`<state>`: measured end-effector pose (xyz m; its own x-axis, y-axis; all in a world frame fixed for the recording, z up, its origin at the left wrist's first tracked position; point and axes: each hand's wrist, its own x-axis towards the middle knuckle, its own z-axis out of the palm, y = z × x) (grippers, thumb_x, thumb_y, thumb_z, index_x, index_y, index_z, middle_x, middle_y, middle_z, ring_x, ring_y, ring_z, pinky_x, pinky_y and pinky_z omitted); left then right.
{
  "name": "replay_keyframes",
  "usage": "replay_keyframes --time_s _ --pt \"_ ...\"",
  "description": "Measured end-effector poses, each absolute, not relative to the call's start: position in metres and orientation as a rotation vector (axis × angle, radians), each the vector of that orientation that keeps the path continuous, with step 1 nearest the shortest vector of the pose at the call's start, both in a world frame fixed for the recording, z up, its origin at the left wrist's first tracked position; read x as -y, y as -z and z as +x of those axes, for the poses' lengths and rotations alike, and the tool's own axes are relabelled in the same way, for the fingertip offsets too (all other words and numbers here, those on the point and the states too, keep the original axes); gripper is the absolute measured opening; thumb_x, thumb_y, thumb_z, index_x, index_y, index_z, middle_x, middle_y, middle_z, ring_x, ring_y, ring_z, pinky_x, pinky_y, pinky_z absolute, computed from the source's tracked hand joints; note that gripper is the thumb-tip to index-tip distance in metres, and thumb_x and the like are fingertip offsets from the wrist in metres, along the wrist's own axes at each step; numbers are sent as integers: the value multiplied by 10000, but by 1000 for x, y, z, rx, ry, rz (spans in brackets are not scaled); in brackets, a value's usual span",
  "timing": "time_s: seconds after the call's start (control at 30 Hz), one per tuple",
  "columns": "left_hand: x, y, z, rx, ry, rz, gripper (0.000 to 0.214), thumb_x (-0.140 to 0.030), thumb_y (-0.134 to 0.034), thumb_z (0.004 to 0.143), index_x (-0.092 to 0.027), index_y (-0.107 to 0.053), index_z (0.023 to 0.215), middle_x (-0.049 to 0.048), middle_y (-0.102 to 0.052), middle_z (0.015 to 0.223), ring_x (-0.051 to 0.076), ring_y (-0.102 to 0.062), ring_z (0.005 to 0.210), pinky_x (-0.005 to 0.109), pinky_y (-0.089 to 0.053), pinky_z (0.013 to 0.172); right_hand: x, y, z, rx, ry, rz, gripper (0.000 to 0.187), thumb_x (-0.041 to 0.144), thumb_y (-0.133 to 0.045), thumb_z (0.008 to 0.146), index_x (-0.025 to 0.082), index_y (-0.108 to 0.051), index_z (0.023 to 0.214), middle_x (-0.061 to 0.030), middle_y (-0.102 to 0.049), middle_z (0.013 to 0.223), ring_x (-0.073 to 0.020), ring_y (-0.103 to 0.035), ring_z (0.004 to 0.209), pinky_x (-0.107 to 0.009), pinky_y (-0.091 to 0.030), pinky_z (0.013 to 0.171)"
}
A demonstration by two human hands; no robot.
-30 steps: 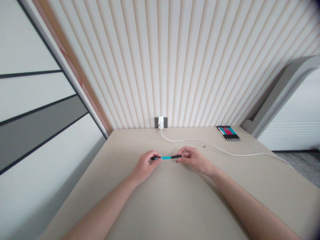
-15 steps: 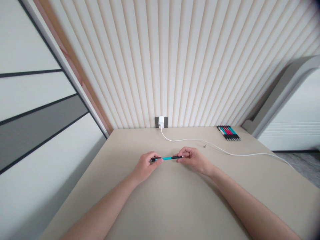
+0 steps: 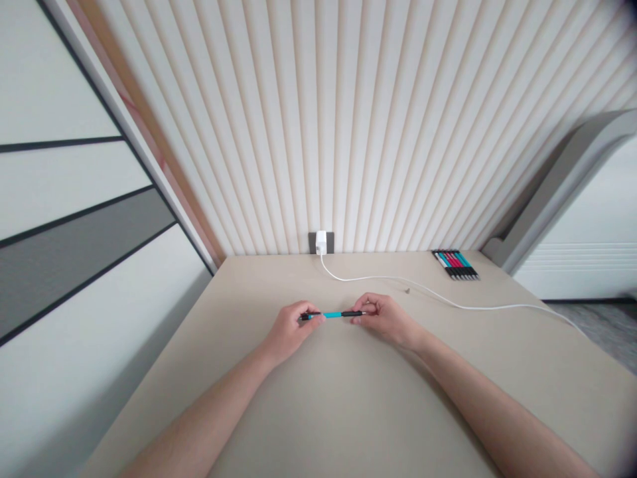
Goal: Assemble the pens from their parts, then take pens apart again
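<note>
A blue pen [image 3: 332,315] with a black grip and a black clip end lies level between my two hands, above the middle of the table. My left hand [image 3: 292,328] pinches the clip end between thumb and fingers. At the other end, my right hand [image 3: 382,317] has its thumb and fingertips closed about the black grip, with the pen's thin tip showing near the fingers. Part of the clip end is hidden by my left fingers.
A row of several blue, red and white pens [image 3: 454,264] lies at the table's [image 3: 318,405] back right. A white cable [image 3: 383,279] runs from a charger [image 3: 321,243] in the wall socket across to the right edge. Near the cable sits a small grey object [image 3: 407,291].
</note>
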<state>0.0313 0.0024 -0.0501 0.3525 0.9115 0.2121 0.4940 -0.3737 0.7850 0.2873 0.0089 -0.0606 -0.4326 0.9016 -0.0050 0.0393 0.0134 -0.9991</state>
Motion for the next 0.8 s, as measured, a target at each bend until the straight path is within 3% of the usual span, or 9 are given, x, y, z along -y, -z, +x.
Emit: replay_keyframes --time_s 0.2,0.4,0.8 --pt "-1 47 32 -1231 -830 2051 332 -422 -536 901 -160 -636 723 -17 -592 664 128 -531 653 221 -391 616 -8 56 285 1500 -1528 -932 329 408 -792 691 191 -582 822 -72 -745 979 -215 -686 938 -340 -500 835" --pt "-3 52 31 -1206 -890 2021 202 -371 -611 862 -174 -647 834 -13 -644 766 134 -569 719 223 -419 672 -7 54 285 1500 -1541 -929 332 412 -796 684 189 -589 817 -94 -738 1026 -230 -682 974 -380 -496 880" --pt "-3 55 30 -1203 -936 2023 123 -299 -671 823 -183 -630 815 -23 -637 750 128 -573 704 229 -426 677 -6 61 286 1616 -1450 -1108 390 516 -767 672 188 -605 806 -34 -733 772 -188 -656 719 -267 -459 582"
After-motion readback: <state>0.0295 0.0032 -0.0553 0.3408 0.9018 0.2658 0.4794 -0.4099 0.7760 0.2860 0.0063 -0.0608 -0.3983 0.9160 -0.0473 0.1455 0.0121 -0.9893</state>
